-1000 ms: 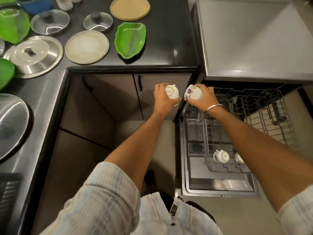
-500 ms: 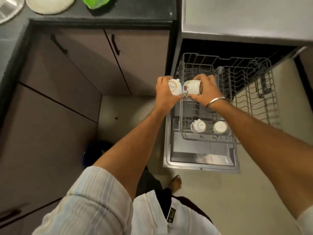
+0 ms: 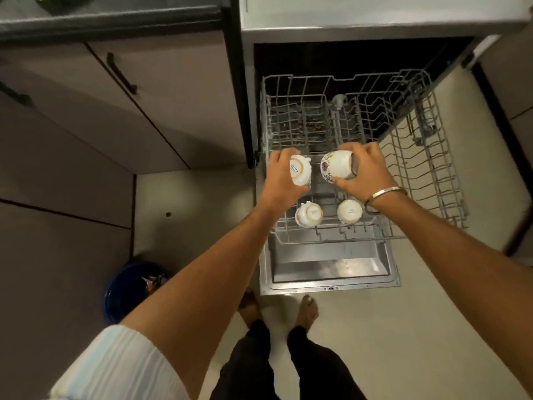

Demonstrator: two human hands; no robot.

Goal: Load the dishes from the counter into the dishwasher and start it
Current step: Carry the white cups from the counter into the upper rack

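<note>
left hand [image 3: 281, 180] grips small white gold-ringed cup [image 3: 300, 170], base facing camera. right hand [image 3: 364, 171] curled round white floral cup [image 3: 336, 165] lying sideways, mouth probably leftward. below hands, grey wire dishwasher rack [image 3: 432, 157] holding two upturned white cups [image 3: 308, 214].

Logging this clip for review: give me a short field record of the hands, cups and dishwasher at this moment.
left hand: holds a small white cup above the rack
right hand: holds a flowered cup above the rack
rack: pulled out over the open door
already loaded: two cups, upside down at the rack's front
step: both held cups not yet placed
</note>
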